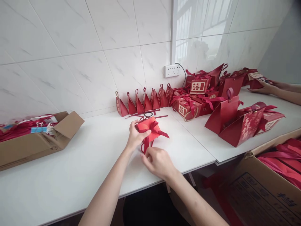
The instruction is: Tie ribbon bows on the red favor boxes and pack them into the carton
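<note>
In the head view, the small red box sits in the middle of the frame, on the white table, a little in front of the row of folded boxes that stands along the wall. The left hand is closed around the left side of this box, with the thumb on its top and the fingers curled at the edge. The right hand is just below it, fingers bent together and pinching the dark red ribbon that hangs down from the box.

At the left edge of the frame lies an open cardboard carton with red things inside. At the upper right there is a pile of bigger red gift boxes, and another person's hands hold one more box at the far right edge.

I think the ribbon may slip out of the pinch, because it is thin and smooth. Also, if the left hand presses too hard, the paper box could be dented or lose its shape.
</note>
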Demonstrator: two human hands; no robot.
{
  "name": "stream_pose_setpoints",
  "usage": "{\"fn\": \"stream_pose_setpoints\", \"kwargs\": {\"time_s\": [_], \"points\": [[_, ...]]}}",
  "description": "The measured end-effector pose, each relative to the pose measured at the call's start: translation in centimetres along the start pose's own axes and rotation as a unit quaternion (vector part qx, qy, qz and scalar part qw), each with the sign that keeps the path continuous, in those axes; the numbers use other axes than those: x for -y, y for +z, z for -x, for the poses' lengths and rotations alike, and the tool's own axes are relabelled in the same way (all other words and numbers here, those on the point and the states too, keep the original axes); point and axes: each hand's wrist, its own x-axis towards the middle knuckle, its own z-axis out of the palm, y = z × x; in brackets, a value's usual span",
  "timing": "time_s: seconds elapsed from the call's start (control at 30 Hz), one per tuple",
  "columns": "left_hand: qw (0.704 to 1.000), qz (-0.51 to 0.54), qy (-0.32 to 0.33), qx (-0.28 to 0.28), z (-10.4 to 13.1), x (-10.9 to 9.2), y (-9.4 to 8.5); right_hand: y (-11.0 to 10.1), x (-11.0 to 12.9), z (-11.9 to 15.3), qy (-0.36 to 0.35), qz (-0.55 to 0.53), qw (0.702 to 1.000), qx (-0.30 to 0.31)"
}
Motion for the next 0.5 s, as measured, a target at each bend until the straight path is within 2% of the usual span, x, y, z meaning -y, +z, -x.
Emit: {"fn": "stream_pose_setpoints", "kwargs": {"time_s": [0.13,0.2,0.33,0.4,0.5], "points": [[0.998,0.024,-0.048,0.044,0.1,-0.3,0.0,-2.9,-3.2,-2.5,0.049,-0.056,0.988,-0.135],[0.997,0.025,-0.047,0.059,0.1,-0.6,-0.1,-3.8,-4.8,-4.3,0.049,-0.078,0.984,-0.150],[0.995,0.026,-0.035,0.087,0.0,-0.5,-0.1,-4.3,-6.3,-6.9,0.060,-0.173,0.979,-0.087],[0.998,0.021,-0.022,0.054,0.0,0.0,-0.1,-4.2,-6.4,-7.4,0.101,-0.249,0.962,-0.050],[0.999,0.026,-0.005,-0.022,-0.1,1.1,0.0,-3.9,-6.2,-7.3,0.158,-0.384,0.910,-0.008]]}}
